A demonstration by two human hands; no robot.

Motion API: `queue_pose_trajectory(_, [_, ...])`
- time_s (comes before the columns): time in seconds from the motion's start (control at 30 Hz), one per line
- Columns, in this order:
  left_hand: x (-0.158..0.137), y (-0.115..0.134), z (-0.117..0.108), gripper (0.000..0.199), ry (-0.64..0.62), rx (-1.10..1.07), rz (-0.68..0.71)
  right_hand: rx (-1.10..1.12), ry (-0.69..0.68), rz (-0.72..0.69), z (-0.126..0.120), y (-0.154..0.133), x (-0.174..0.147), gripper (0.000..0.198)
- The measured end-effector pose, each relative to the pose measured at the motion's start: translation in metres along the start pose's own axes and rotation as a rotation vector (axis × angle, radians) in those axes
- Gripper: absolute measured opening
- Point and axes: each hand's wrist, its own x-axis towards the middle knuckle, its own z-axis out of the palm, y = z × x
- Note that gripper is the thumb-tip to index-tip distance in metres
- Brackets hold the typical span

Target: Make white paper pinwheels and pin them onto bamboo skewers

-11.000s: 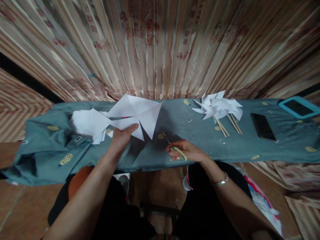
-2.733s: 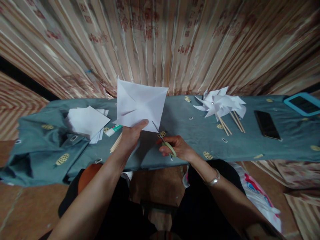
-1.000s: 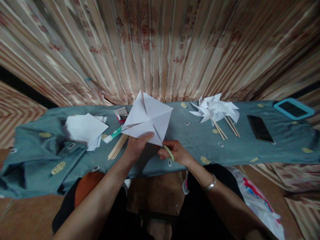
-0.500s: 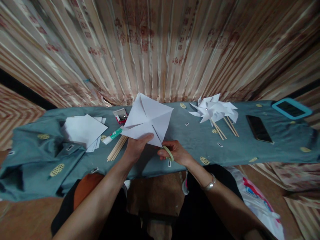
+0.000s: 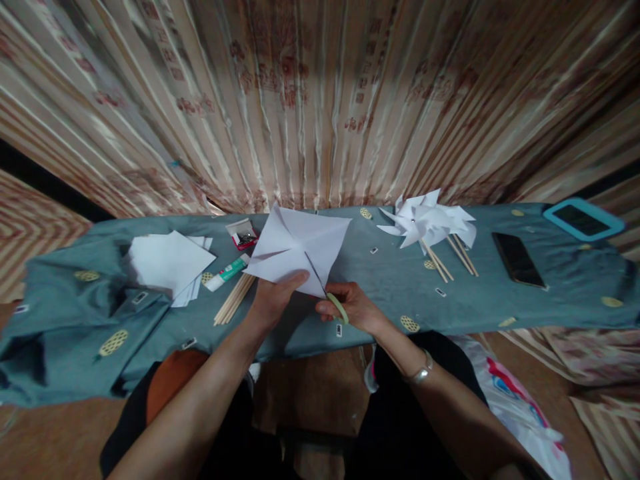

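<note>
A square white sheet of paper (image 5: 305, 233), creased and slit inward from its corners, is held up over the cloth-covered table. My left hand (image 5: 274, 297) grips its near left edge, thumb on top and fingers underneath. My right hand (image 5: 349, 307) is closed around the pale green handles of a pair of scissors (image 5: 338, 308). The scissors' blades lie along the slit at the sheet's near corner, partly hidden by the paper. Thin wooden sticks (image 5: 235, 300) lie just left of my left hand, beside a glue stick (image 5: 228, 272).
White paper pinwheels (image 5: 425, 217) on sticks lie to the right, then a black phone (image 5: 519, 259) and a blue-framed tablet (image 5: 583, 219). Leftward are stacked paper sheets (image 5: 167, 260) and a small open box of metal pieces (image 5: 243, 235). A curtain (image 5: 300, 100) hangs behind the table.
The paper's far corner has dipped lower and its right corner has shifted slightly right. Both hands keep their grips, almost in the same place.
</note>
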Motion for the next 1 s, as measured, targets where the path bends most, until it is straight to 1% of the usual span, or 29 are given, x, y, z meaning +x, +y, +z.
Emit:
queue_pose_trajectory(0.1, [0.0001, -0.0015, -0.0003, 0.033, 0.005, -0.011, 0.005, 0.013, -0.010, 0.006, -0.0001, 0.0002, -0.0001, 0.048])
queue_pose_trajectory(0.13, [0.0002, -0.0019, -0.0004, 0.033, 0.004, -0.011, 0.004, 0.016, -0.008, 0.012, -0.0001, 0.0003, 0.0000, 0.053])
queue_pose_trajectory(0.23, [0.0003, -0.0020, -0.0003, 0.032, 0.003, -0.003, -0.006, 0.025, 0.012, 0.034, -0.0006, 0.0008, 0.0004, 0.074])
queue_pose_trajectory(0.3, [-0.0001, -0.0020, 0.0003, 0.032, 0.000, -0.012, -0.014, 0.024, 0.011, 0.034, -0.0013, 0.0006, 0.0004, 0.081])
queue_pose_trajectory(0.53, [-0.0018, -0.0026, 0.0021, 0.032, 0.001, -0.088, -0.045, 0.009, -0.016, 0.012, -0.0028, -0.0007, -0.0004, 0.074])
queue_pose_trajectory(0.77, [-0.0012, -0.0024, 0.0012, 0.028, 0.007, -0.077, -0.040, 0.017, -0.006, 0.001, -0.0024, -0.0011, -0.0003, 0.069])
queue_pose_trajectory(1.0, [-0.0003, -0.0082, 0.0003, 0.033, 0.002, -0.076, -0.043, 0.012, -0.007, -0.008, -0.0012, 0.0005, 0.0008, 0.071])
